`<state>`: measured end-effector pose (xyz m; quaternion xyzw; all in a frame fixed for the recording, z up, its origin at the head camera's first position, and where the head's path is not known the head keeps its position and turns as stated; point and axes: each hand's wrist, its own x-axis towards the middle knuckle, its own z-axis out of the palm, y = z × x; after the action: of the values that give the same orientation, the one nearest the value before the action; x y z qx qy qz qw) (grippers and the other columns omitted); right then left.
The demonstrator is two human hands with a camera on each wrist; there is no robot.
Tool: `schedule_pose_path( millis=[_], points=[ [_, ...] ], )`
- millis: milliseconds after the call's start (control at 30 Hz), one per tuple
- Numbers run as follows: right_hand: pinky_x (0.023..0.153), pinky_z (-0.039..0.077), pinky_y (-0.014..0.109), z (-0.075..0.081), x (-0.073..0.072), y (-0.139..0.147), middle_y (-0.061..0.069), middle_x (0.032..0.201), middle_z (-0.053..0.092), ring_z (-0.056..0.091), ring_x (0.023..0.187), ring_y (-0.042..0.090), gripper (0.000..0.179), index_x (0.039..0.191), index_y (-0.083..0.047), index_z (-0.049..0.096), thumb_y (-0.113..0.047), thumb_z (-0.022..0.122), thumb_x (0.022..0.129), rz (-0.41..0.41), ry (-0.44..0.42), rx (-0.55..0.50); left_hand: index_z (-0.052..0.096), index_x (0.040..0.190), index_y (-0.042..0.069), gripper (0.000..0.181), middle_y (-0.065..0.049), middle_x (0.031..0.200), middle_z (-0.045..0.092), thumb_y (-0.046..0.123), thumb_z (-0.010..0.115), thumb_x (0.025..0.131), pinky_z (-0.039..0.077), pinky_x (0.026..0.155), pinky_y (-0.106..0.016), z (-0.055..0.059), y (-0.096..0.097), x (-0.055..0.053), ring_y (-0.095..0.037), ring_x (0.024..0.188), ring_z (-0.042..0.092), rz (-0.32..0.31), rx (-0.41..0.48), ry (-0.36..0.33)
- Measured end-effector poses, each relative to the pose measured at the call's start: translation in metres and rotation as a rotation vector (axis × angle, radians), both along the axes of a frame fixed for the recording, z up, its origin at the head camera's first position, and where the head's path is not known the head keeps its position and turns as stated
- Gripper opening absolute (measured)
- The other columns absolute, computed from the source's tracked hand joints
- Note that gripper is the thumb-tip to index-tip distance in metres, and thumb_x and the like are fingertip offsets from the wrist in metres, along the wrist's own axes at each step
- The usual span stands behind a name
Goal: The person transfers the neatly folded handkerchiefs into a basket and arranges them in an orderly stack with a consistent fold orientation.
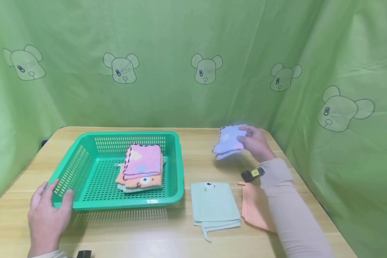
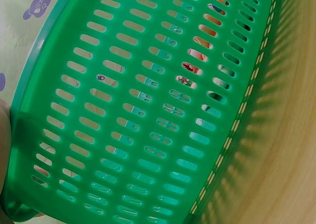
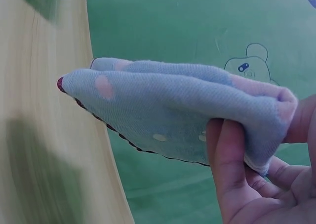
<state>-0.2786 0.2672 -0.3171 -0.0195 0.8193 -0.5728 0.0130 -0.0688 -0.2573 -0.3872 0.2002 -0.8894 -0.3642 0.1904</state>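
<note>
Fingers [image 3: 228, 152] of R hand [image 1: 255, 142] pinch blue cloth [image 1: 228, 139], prob. so folds hold! L hand [image 1: 48, 215], fingers spread, touches basket [image 1: 116, 205], maybe steadying.

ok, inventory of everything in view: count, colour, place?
Wooden table: 1, tan, foreground
Bear-print fabric curtain: at least 1, green, behind table
Rectangular slotted plastic basket: 1, green, table's left
Folded pink cloth: 1, pink, top of basket stack
Stacked orange cloth: 1, orange, under pink
Stacked mint cloth: 1, mint, stack's bottom
Folded mint cloth: 1, mint, right of basket
Folded orange cloth: 1, orange, beside it, partly hidden
Folded blue cloth: 1, blue, raised, far right
Black wrist devices: 2, black, near wrists
Beige sleeves: 2, beige, forearms
Left hand: 1, bare, basket's near-left corner
Right hand: 1, bare, fingers pinching blue cloth
</note>
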Motion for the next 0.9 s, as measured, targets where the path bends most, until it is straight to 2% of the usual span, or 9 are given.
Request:
schedule_pose_path(
  millis=[300, 900],
  points=[
    [0.084, 0.055, 0.026, 0.005, -0.001, -0.016, 0.027, 0.133, 0.045, 0.06, 0.092, 0.02, 0.057, 0.145, 0.004, 0.032, 0.003, 0.052, 0.092, 0.026, -0.015, -0.08, 0.033, 0.149, 0.003, 0.06, -0.024, 0.157, 0.017, 0.03, 0.05, 0.098, 0.017, 0.103, -0.074, -0.001, 0.0, 0.0, -0.052, 0.138, 0.018, 0.009, 0.004, -0.006],
    [0.08, 0.056, 0.026, 0.005, -0.003, -0.038, 0.024, 0.128, 0.05, 0.061, 0.088, 0.019, 0.052, 0.141, 0.004, 0.039, 0.004, 0.054, 0.091, 0.035, 0.021, -0.115, 0.031, 0.15, 0.003, 0.06, -0.025, 0.157, 0.015, 0.03, 0.049, 0.099, 0.016, 0.103, -0.075, 0.001, 0.0, 0.0, -0.053, 0.138, 0.017, 0.0, -0.005, -0.018]
  ],
)
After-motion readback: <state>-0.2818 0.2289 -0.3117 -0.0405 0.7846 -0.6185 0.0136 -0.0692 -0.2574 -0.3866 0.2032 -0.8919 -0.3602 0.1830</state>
